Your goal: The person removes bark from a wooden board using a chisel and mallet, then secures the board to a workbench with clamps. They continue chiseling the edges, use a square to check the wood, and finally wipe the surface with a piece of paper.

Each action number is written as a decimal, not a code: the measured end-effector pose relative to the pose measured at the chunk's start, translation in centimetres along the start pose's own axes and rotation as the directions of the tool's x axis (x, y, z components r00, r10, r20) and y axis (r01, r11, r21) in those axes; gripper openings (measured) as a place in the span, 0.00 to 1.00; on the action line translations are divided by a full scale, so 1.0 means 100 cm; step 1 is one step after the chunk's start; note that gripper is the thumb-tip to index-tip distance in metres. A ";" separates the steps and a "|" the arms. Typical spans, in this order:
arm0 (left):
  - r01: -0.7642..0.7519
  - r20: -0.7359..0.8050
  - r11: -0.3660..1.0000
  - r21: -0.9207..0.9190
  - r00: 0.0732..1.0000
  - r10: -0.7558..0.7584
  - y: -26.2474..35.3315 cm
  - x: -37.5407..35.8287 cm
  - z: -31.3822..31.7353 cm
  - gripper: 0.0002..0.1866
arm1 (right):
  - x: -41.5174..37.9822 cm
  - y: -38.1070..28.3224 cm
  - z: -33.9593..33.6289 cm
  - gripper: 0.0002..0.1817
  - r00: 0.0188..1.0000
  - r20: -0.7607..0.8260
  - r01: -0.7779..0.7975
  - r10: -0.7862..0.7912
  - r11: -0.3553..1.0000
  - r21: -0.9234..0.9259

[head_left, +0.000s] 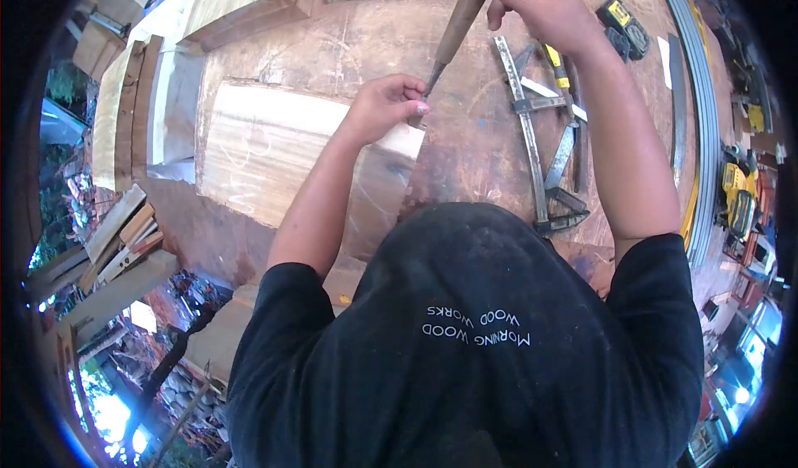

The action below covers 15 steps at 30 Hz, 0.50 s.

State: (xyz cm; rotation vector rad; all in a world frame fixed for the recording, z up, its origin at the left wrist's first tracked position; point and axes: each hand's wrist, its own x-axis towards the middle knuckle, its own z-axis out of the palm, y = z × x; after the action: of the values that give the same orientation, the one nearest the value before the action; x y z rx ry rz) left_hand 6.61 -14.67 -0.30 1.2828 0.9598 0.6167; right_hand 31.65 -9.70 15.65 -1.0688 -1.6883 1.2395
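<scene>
A long chisel-like tool with a wooden handle slants down to the end of a pale wooden board. My right hand is closed around the upper part of its handle. Lower down, my left hand pinches the tool's narrow metal end, close to the board's corner. The tip is mostly hidden by my fingers. The board lies flat on the worn wooden workbench and has faint chalk marks on its face. My left forearm crosses over it.
A bar clamp and a yellow-and-black handled tool lie right of the board. A yellow-black device sits beyond my right wrist. Thick timber pieces stand at the back left, and long metal strips run along the right.
</scene>
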 end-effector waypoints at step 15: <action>-0.028 -0.014 0.999 -0.021 1.000 0.028 -0.002 0.001 0.005 0.16 | 0.002 0.002 0.003 0.16 0.997 0.054 0.053 -0.057 0.995 0.087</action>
State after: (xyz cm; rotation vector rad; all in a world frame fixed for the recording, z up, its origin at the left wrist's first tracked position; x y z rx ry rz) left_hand 7.09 -14.85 -0.57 1.2768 0.9454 0.6568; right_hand 31.30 -9.54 15.39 -0.9380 -1.6804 1.3057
